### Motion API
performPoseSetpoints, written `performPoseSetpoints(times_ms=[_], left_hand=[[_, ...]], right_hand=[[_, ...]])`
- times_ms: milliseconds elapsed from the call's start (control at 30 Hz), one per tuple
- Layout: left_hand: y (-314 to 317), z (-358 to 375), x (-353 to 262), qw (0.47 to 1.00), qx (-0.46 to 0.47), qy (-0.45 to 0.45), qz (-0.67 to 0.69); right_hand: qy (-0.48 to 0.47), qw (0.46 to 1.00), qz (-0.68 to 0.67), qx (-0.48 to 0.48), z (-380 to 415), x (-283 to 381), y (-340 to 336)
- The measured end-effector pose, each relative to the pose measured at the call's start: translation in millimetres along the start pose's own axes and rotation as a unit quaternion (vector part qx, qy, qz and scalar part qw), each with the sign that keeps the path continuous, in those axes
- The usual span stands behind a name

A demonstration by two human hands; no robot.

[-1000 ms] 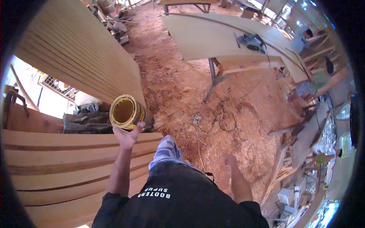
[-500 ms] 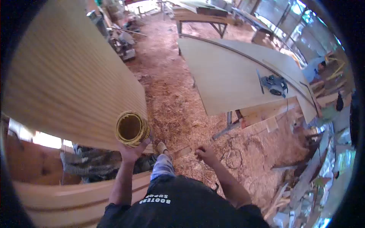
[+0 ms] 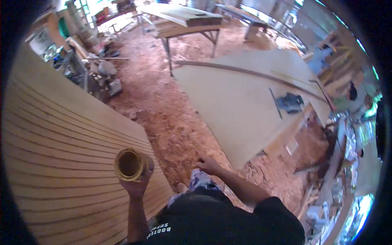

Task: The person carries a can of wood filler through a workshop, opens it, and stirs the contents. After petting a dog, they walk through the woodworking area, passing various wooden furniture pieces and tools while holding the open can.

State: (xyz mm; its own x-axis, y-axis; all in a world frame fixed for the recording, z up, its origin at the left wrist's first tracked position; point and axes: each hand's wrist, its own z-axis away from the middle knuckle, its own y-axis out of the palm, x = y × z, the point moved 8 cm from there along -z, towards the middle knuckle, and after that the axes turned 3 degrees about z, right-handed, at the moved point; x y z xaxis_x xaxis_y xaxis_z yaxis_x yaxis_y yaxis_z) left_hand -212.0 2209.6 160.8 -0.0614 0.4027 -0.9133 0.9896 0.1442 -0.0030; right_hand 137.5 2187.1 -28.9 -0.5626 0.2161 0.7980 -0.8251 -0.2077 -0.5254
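My left hand (image 3: 136, 185) is wrapped round an open can (image 3: 148, 163) with a yellowish, crusted rim, its mouth tilted up toward me. What lies inside the can is too dark to make out. Just beyond it runs a wide, grooved wooden panel (image 3: 73, 143) on my left. My right hand (image 3: 209, 165) hangs in front of my body near my leg, its fingers curled. Whether anything is inside those fingers cannot be seen.
To the right, large pale plywood sheets (image 3: 220, 106) carry a circular saw (image 3: 290, 103) and a long wooden strip (image 3: 245, 72). A wooden workbench (image 3: 188, 30) stands farther off. Shavings cover the floor (image 3: 163, 118), and scrap wood (image 3: 322, 192) is piled at the right.
My view has swung and moved forward along the grooved panel. The can stays in my left hand, now lower in view. My right hand has drawn in closer to my body.
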Motion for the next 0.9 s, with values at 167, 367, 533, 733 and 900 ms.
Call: performPoseSetpoints(times_ms=[167,367,533,733,900], left_hand=[[6,-60,41,0.986,0.024,-0.072,0.15],[3,-164,87,1.0,-0.001,0.01,0.0],[29,-285,121,0.999,-0.007,0.024,-0.045],[47,-424,174,0.988,-0.041,0.029,-0.145],[62,-528,235,0.987,-0.068,0.028,-0.141]], right_hand=[[0.014,0.998,-0.005,0.057,-83,-8,11],[0.036,0.993,-0.102,0.055,-209,30,-11],[-0.035,0.997,-0.063,-0.019,-344,45,-52],[-0.075,0.996,-0.038,-0.014,-476,141,-118],[-0.105,0.994,-0.01,0.022,-584,212,-140]])
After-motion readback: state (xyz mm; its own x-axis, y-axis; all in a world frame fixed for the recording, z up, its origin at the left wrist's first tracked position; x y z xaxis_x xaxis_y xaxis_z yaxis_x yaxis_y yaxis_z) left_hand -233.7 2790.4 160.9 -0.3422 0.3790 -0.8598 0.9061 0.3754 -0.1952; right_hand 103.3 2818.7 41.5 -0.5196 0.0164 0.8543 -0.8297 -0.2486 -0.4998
